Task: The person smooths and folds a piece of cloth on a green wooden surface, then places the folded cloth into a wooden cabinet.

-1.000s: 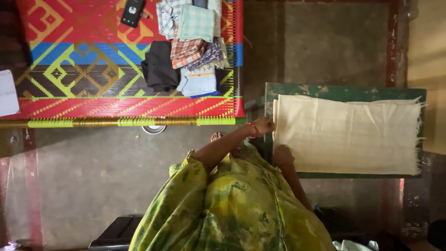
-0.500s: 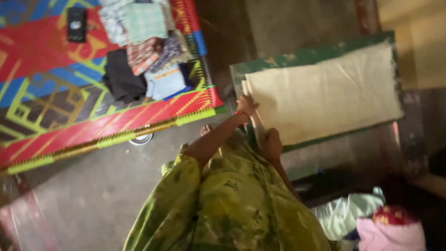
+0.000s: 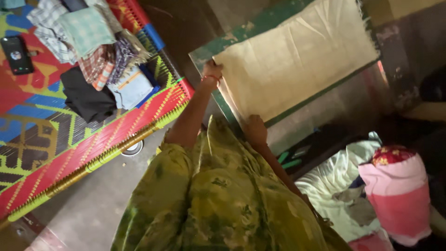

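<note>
A cream, coarse-woven cloth with frayed edges lies folded flat in a rectangle on a green tabletop with chipped paint. The left hand rests on the cloth's near upper corner and the right hand on its near lower corner; how far either grip is closed on the fabric cannot be told. To the left, a woven cot in red, blue and yellow geometric pattern carries a pile of folded checked and plain garments and a dark phone.
</note>
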